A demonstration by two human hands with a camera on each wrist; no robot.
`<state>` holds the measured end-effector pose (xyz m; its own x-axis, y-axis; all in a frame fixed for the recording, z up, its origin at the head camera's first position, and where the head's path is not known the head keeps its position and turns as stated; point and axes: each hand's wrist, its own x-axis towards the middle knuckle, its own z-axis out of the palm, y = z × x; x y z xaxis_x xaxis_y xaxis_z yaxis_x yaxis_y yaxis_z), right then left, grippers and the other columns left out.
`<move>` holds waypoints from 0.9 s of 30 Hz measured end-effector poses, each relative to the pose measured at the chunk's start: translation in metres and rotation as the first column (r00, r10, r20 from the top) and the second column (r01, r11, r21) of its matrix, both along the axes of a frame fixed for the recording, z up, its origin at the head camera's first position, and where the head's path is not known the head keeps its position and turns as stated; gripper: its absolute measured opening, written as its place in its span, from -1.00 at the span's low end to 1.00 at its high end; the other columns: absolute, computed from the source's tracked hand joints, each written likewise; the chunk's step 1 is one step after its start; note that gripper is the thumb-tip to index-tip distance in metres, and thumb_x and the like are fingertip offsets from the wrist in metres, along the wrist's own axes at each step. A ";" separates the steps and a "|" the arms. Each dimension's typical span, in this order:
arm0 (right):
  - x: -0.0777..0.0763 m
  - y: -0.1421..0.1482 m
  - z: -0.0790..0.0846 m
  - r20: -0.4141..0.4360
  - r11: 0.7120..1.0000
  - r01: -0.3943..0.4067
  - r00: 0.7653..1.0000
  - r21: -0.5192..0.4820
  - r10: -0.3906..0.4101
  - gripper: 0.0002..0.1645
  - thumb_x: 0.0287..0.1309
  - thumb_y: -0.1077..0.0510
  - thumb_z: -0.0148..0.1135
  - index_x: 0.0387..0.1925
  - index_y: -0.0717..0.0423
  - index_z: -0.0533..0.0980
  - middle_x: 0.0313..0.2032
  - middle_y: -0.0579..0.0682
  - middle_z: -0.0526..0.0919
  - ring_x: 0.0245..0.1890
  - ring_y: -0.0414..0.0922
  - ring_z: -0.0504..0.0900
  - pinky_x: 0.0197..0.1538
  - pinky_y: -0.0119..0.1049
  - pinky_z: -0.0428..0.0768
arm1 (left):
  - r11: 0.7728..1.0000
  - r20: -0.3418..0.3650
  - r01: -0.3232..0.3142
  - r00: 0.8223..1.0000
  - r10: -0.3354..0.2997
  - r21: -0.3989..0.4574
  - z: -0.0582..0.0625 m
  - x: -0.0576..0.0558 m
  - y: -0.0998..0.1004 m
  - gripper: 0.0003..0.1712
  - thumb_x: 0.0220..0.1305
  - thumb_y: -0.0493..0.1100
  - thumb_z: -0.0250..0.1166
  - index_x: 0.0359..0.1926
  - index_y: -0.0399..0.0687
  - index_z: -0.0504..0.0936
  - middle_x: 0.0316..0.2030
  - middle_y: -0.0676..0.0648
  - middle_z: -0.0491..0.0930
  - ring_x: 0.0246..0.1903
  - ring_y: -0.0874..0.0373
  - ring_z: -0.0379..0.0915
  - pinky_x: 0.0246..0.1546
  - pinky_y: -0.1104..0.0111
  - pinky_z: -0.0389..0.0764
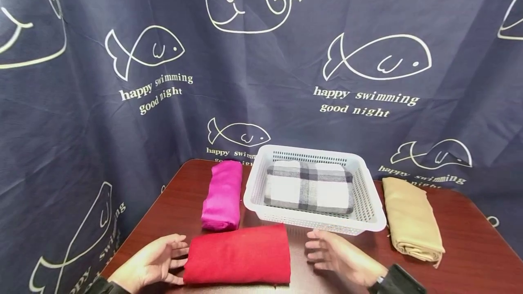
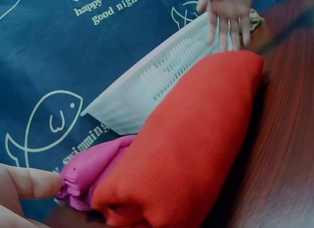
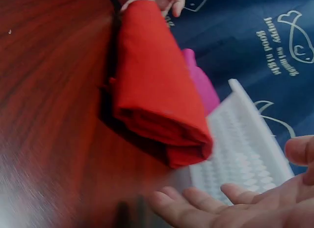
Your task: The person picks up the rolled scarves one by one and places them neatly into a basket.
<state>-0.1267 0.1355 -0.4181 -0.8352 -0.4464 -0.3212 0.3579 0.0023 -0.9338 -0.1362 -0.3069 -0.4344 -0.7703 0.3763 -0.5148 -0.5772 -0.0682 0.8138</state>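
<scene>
Right, so the folded red cloth [image 1: 239,255] is lying on the table [image 1: 470,257] before the white basket [image 1: 302,221]. The left hand [image 1: 153,262] is spreading relaxed fingers right at its left end; the right hand [image 1: 341,257] is hovering, fingers loosely extended, off the other end. A checked cloth [image 1: 308,185] is sitting inside the basket, magenta [image 1: 222,194] and beige [image 1: 410,219] ones flanking it.

We see a glossy, reddish-brown, wood-grained surface [image 1: 470,248]; directly on it we find a folded red cloth [image 1: 239,255] nearest us, a pink cloth [image 1: 224,196] behind its left part, a white basket [image 1: 254,180] right of that, and a beige cloth [image 1: 412,221] at the basket's right
</scene>
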 end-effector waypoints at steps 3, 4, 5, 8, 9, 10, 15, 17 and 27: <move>0.000 -0.010 -0.006 0.060 1.000 -0.015 0.998 -0.008 0.015 -0.23 0.37 -0.10 -0.13 0.25 0.49 0.04 0.06 0.36 0.42 -0.03 0.17 0.51 -0.05 0.06 0.53 | 0.998 0.007 0.040 0.999 -0.040 0.047 -0.001 0.002 0.001 -0.21 0.42 0.04 -0.13 0.26 -0.58 -0.18 0.20 -0.45 0.16 0.05 -0.13 0.32 -0.01 -0.33 0.28; -0.001 -0.014 -0.008 0.078 1.000 -0.019 0.997 -0.012 0.020 -0.22 0.36 -0.10 -0.13 0.25 0.49 0.01 0.07 0.38 0.41 -0.04 0.17 0.52 -0.06 0.06 0.54 | 0.997 0.008 0.047 0.999 -0.048 0.059 -0.001 0.002 0.002 -0.24 0.42 0.03 -0.11 0.24 -0.57 -0.12 0.15 -0.38 0.25 0.03 -0.11 0.35 -0.02 -0.34 0.27; -0.002 -0.017 -0.009 0.088 1.000 -0.024 0.996 -0.016 0.025 -0.21 0.36 -0.10 -0.13 0.25 0.50 -0.02 0.07 0.40 0.41 -0.04 0.18 0.52 -0.06 0.08 0.54 | 0.997 0.006 0.051 0.999 -0.051 0.066 -0.001 0.003 0.002 -0.30 0.42 0.02 -0.10 0.22 -0.54 -0.03 0.11 -0.31 0.33 0.01 -0.10 0.36 -0.02 -0.34 0.28; -0.006 -0.028 -0.012 0.108 0.999 -0.018 0.994 -0.027 0.020 -0.29 0.32 0.00 -0.09 0.20 0.50 0.01 0.06 0.38 0.41 -0.07 0.16 0.53 -0.05 0.10 0.53 | 0.993 0.003 0.074 0.997 -0.075 0.092 -0.003 0.004 0.002 -0.52 0.42 -0.02 -0.08 0.12 -0.34 0.25 0.00 -0.14 0.43 -0.03 -0.07 0.40 -0.01 -0.32 0.29; -0.007 -0.032 -0.013 0.108 1.000 -0.016 0.994 -0.026 0.019 -0.32 0.30 0.05 -0.07 0.19 0.49 0.01 0.04 0.35 0.43 -0.08 0.15 0.53 -0.05 0.10 0.53 | 0.991 0.004 0.082 0.997 -0.083 0.101 -0.003 0.004 0.003 -0.59 0.42 -0.03 -0.07 0.07 -0.27 0.33 -0.03 -0.11 0.45 -0.04 -0.06 0.41 0.00 -0.31 0.31; -0.008 -0.036 -0.013 0.109 1.000 -0.013 0.994 -0.027 0.016 -0.33 0.26 0.10 -0.04 0.19 0.48 0.03 0.01 0.31 0.45 -0.09 0.13 0.53 -0.06 0.10 0.53 | 0.989 0.009 0.091 0.996 -0.093 0.112 -0.004 0.005 0.004 -0.64 0.42 -0.03 -0.07 0.02 -0.21 0.38 -0.05 -0.09 0.46 -0.04 -0.06 0.42 0.01 -0.28 0.32; -0.010 -0.056 -0.016 0.096 0.999 -0.017 0.995 -0.045 0.021 -0.49 0.21 0.19 0.06 0.10 0.41 0.21 -0.19 0.12 0.50 -0.20 0.03 0.58 -0.11 0.04 0.56 | 0.981 0.021 0.104 0.994 -0.109 0.163 -0.007 0.008 0.013 -0.73 0.42 -0.06 -0.05 -0.06 -0.09 0.48 -0.12 -0.06 0.51 -0.06 -0.03 0.45 0.03 -0.14 0.39; -0.011 -0.062 -0.018 0.096 0.999 -0.019 0.995 -0.048 0.023 -0.54 0.24 0.14 0.09 0.05 0.36 0.27 -0.20 0.09 0.50 -0.22 0.01 0.60 -0.12 0.04 0.57 | 0.975 0.021 0.096 0.995 -0.102 0.199 -0.008 0.011 0.017 -0.73 0.44 -0.10 -0.04 -0.02 -0.11 0.48 -0.11 -0.08 0.51 -0.06 -0.02 0.46 0.04 -0.11 0.40; -0.008 -0.080 -0.033 0.065 0.993 -0.007 0.998 -0.119 0.014 -0.58 0.33 0.34 -0.07 0.17 0.40 0.19 -0.09 0.16 0.52 -0.11 0.02 0.56 -0.10 0.06 0.55 | 0.944 -0.022 0.129 0.992 -0.128 0.305 -0.013 0.013 0.029 -0.62 0.47 -0.21 -0.08 0.21 -0.27 0.26 0.00 -0.13 0.47 0.02 -0.03 0.45 0.11 -0.04 0.38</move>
